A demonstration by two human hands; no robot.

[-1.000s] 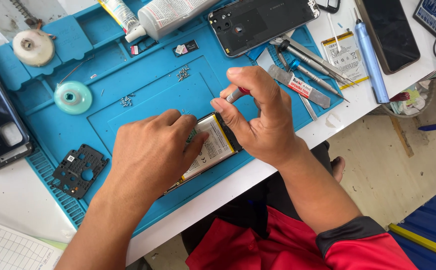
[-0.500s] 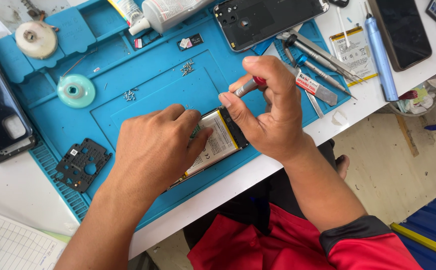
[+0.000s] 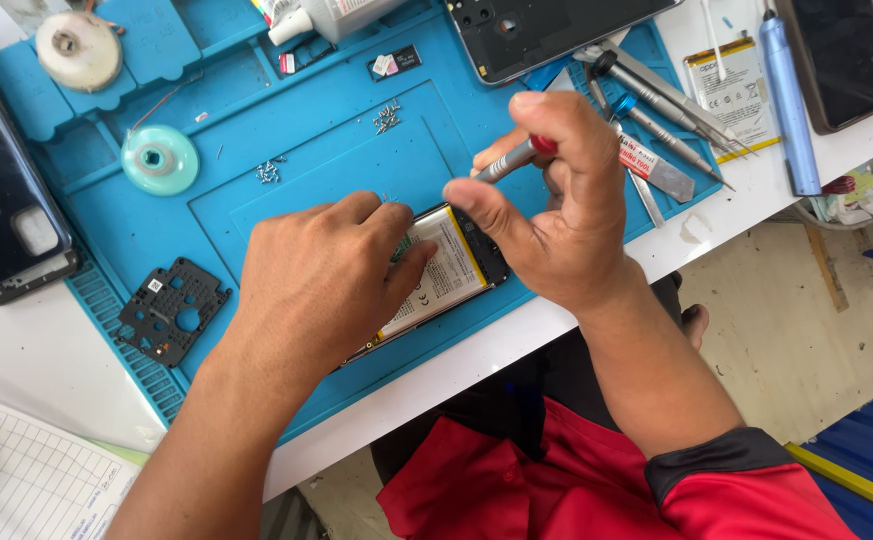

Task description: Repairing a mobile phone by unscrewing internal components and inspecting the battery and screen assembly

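An opened phone (image 3: 446, 270) with its pale battery showing lies on the blue work mat (image 3: 256, 220). My left hand (image 3: 321, 275) rests flat over the phone's left part and holds it down. My right hand (image 3: 556, 205) hovers at the phone's upper right end, its fingers closed on a small screwdriver (image 3: 511, 160) with a grey shaft and red collar. The tool's tip is hidden behind my fingers.
Loose screws (image 3: 388, 117) and a black plastic frame (image 3: 171, 310) lie on the mat. A teal tape roll (image 3: 159, 160), a white roll (image 3: 78, 50), a dark back cover (image 3: 6, 220), a phone chassis (image 3: 536, 30), metal tools (image 3: 656, 110), a blue pen-like tool (image 3: 788, 110).
My right hand has lifted slightly and turned the screwdriver in its fingers. My left hand has stayed on the phone. The camera view shifted a little.
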